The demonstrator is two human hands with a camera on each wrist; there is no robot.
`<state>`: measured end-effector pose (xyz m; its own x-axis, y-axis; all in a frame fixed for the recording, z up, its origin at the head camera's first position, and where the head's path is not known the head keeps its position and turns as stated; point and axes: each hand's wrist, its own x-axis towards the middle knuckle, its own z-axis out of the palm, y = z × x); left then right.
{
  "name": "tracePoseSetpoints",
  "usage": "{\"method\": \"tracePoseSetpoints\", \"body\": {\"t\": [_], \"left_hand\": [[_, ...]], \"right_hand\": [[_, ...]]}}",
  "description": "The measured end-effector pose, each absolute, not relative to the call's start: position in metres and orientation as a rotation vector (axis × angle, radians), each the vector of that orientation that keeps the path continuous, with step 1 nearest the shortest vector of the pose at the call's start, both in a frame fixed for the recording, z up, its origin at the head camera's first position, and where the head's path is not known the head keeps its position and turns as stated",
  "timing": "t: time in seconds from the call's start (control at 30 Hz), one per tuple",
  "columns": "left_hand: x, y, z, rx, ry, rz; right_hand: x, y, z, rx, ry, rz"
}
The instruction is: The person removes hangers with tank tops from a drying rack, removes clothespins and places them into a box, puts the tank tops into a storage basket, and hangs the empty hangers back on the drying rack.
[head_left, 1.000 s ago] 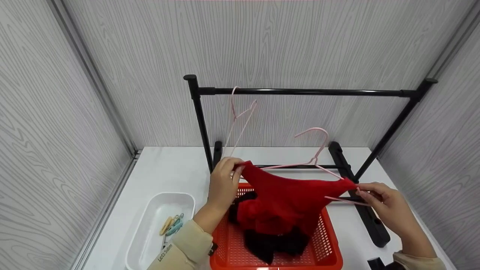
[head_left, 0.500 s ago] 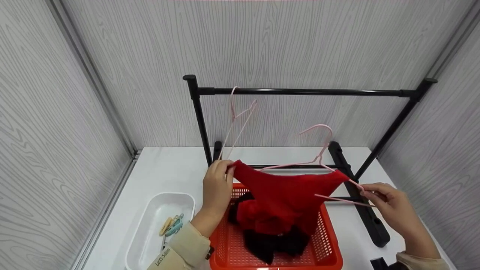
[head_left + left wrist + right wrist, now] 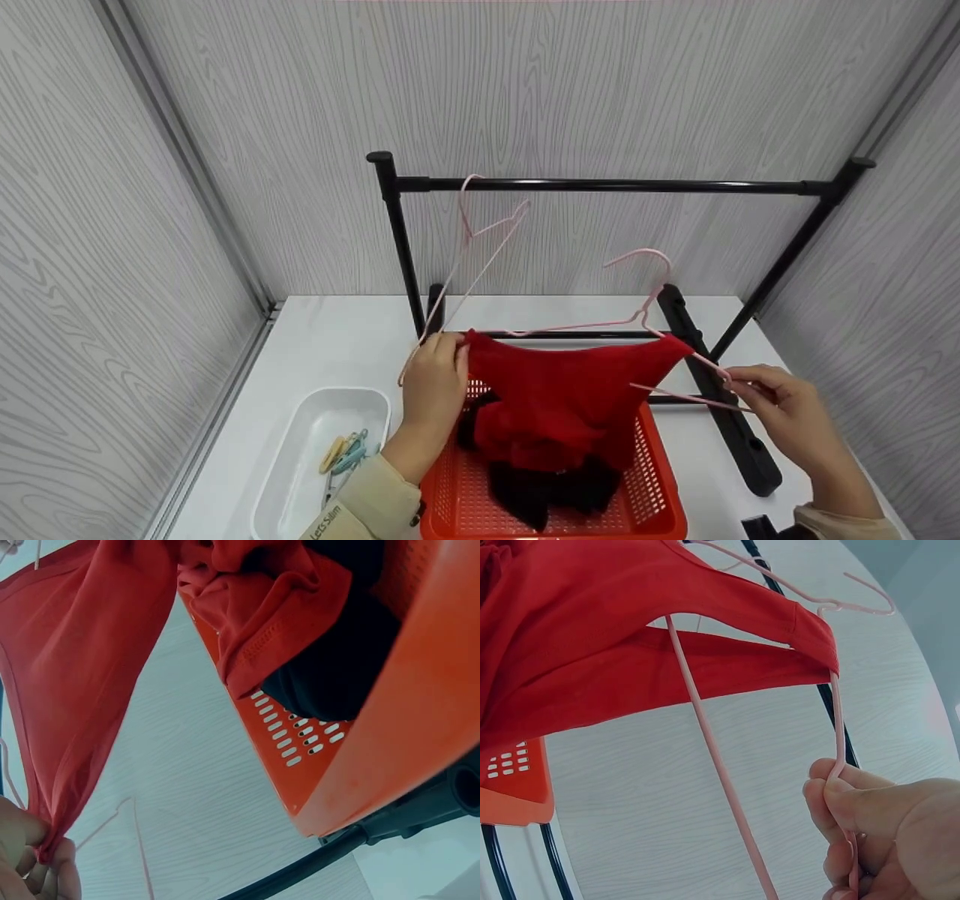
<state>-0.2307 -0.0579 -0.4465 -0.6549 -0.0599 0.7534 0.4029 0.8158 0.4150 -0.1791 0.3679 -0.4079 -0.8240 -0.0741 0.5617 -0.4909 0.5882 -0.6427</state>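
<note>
A red sleeveless top (image 3: 562, 379) is stretched between my two hands, its lower part gathered over the basket. At the left shoulder strap, my left hand (image 3: 431, 390) pinches the cloth, as the left wrist view also shows. My right hand (image 3: 784, 416) grips the right end of a pink hanger (image 3: 637, 250) between thumb and fingers. In the right wrist view the right strap (image 3: 816, 637) is looped over the hanger's arm, a little above my fingers. The hanger's lower bar (image 3: 718, 757) passes in through that armhole. Its left arm runs behind the top's neckline.
Dark cloth (image 3: 551, 487) lies in the red basket (image 3: 664, 491) below. A second pink hanger (image 3: 460, 202) hangs from the black rack (image 3: 615, 185), its end beside my left hand. The white tray (image 3: 289, 457) at left holds several clothespins (image 3: 345, 452).
The right strap has slid inward along the hanger, away from my right fingers, which earlier were at the strap. My left hand has moved left with its strap. The hanging hanger has swung.
</note>
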Motion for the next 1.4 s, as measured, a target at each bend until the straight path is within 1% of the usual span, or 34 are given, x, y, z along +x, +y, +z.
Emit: {"method": "tracePoseSetpoints", "body": {"t": [0.83,1.13,1.4], "left_hand": [[-0.217,-0.032,-0.464,-0.35,-2.343,-0.813],[-0.214,-0.027,-0.467,-0.472,-2.555,-0.875],[-0.215,-0.026,-0.469,-0.459,-2.702,-0.946]], "right_hand": [[-0.182,0.362,-0.407,0.437,-2.37,1.115],[-0.182,0.36,-0.408,0.455,-2.363,1.131],[-0.182,0.357,-0.407,0.463,-2.385,1.153]]}}
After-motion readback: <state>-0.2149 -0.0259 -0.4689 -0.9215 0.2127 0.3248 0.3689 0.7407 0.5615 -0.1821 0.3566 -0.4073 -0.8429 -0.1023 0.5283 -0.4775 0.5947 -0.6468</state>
